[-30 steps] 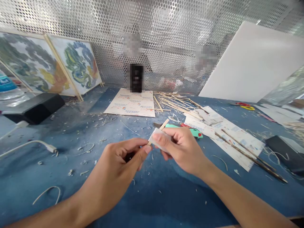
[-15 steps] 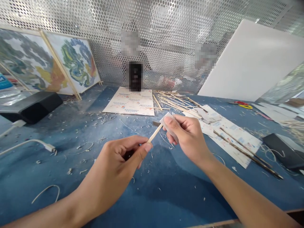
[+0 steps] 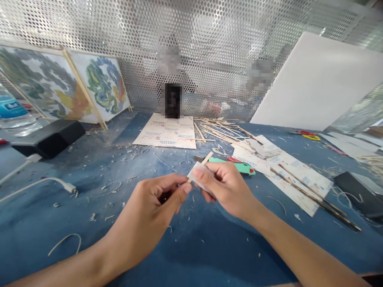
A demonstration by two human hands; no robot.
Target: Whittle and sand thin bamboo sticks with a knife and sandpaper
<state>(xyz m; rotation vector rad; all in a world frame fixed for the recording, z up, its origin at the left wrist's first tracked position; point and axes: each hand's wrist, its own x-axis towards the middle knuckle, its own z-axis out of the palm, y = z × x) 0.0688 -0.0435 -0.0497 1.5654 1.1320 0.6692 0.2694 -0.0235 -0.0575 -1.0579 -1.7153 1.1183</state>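
My left hand (image 3: 155, 209) pinches the near end of a thin, pale wooden strip (image 3: 208, 157) between thumb and fingers. A folded piece of sandpaper (image 3: 195, 166), its whitish back outward, is wrapped about the strip just beyond that pinch. My right hand (image 3: 231, 191) is closed on the sandpaper, thumb on top, with its fingertips partly hidden underneath. The strip's far end sticks out past the paper. Behind my right hand, a green utility knife (image 3: 247, 168) lies on the blue table (image 3: 131, 255), its blade pointing left.
Printed abrasive sheets (image 3: 167, 137) lie ahead, with a pile of thin strips (image 3: 221, 129) beside them. Dark-stained sticks (image 3: 314, 197) rest at right, near scissors (image 3: 311, 136). A black box (image 3: 49, 137), cable (image 3: 67, 186) and water bottle (image 3: 14, 115) stand left. Shavings litter the table.
My right hand has slid the sandpaper down the strip toward my left hand. The strip's far end and the green knife now show. The view has shifted slightly.
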